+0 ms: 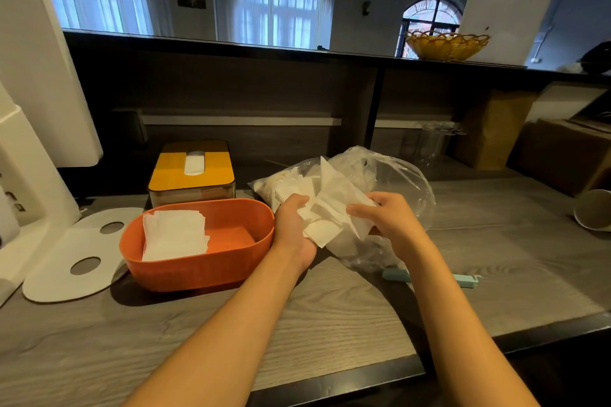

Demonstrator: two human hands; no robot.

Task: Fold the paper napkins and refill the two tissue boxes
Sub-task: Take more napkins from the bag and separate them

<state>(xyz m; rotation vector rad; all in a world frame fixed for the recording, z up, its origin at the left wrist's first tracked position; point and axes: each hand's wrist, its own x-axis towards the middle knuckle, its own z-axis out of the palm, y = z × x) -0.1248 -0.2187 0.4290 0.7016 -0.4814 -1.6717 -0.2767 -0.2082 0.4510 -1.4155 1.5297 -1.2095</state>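
Both hands, left hand [294, 225] and right hand [380, 218], grip loose white paper napkins [330, 208]; square edges, crease, then fill open orange box [211, 264]

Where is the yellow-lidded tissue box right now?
In the head view, the yellow-lidded tissue box sits left of centre on the wooden counter, directly behind the orange tub and left of the plastic bag.
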